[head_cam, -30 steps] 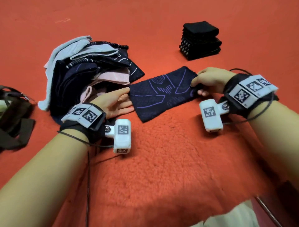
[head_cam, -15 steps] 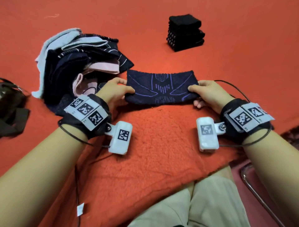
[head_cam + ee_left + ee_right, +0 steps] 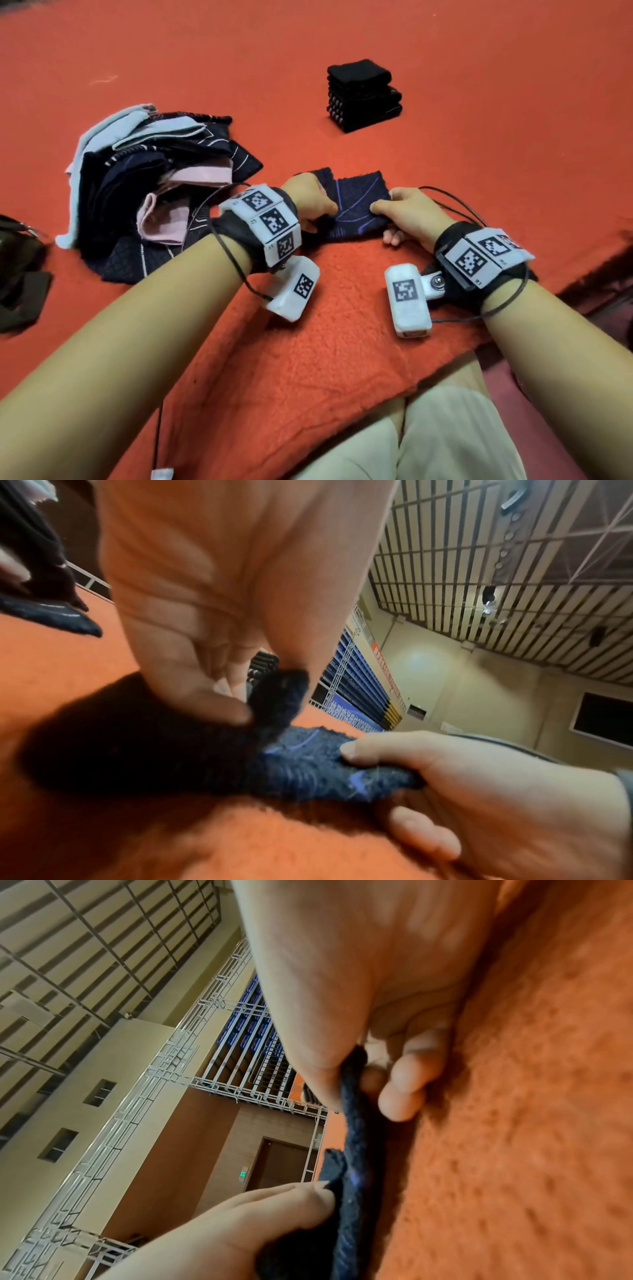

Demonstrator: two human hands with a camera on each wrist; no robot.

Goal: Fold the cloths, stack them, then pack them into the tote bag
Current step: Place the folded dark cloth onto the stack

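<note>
Navy cloth (image 3: 356, 202) — one — pinched by left hand (image 3: 308, 202), right hand (image 3: 407, 216).

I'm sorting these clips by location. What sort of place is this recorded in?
Probably a big indoor hall, perhaps a sports arena. The wrist views show a high slatted ceiling, rows of blue seats behind white railings. The person folds a navy cloth on an orange fleece cover.
</note>
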